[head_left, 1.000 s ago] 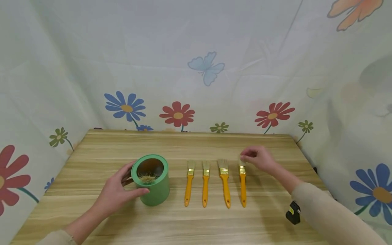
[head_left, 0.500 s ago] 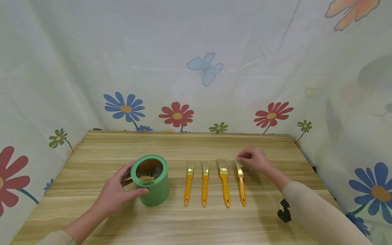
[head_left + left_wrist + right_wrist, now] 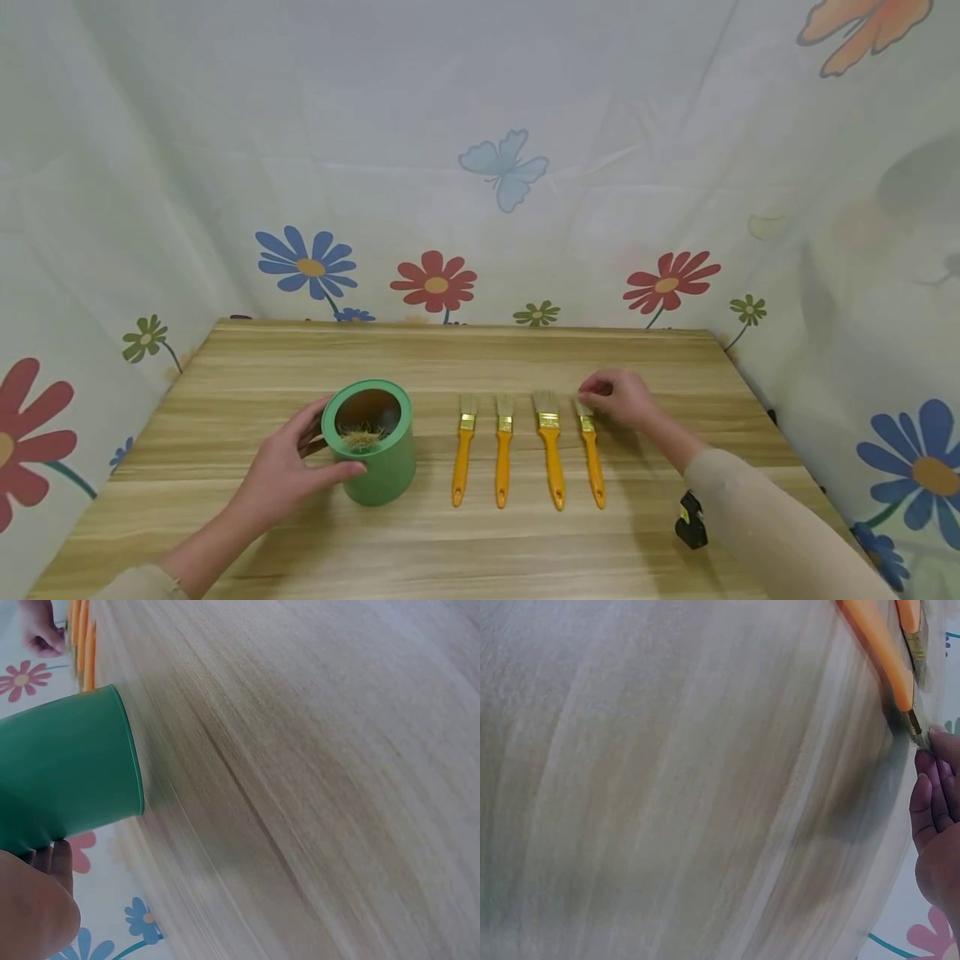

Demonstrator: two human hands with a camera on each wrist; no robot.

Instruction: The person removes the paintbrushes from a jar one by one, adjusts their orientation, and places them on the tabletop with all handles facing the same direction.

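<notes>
My left hand (image 3: 281, 475) holds a green cylindrical can (image 3: 382, 479), fingers behind it and thumb across its near side. The can stands upright; dry, straw-like strands (image 3: 362, 437) show inside its brown interior. To its right, several paintbrushes with orange handles lie in a row, bristles pointing away. With fingertips and thumb, my right hand (image 3: 622, 398) pinches the bristles of the rightmost paintbrush (image 3: 593, 467), which slants slightly left at its bristle end. In the right wrist view, the fingertips meet this paintbrush's bristles (image 3: 922, 740) just past the metal band.
The wider paintbrush (image 3: 553, 458) lies just left of the pinched one, with two narrower ones, a middle paintbrush (image 3: 503, 458) and a left paintbrush (image 3: 462, 458), beyond. A small black device (image 3: 691, 521) sits by the right sleeve. Flowered cloth (image 3: 525, 242) rises behind the wooden table (image 3: 450, 350).
My right hand has shifted slightly left and nearer, drawing the rightmost paintbrush's bristle end left, so it now slants. The left hand and the can have stayed put.
</notes>
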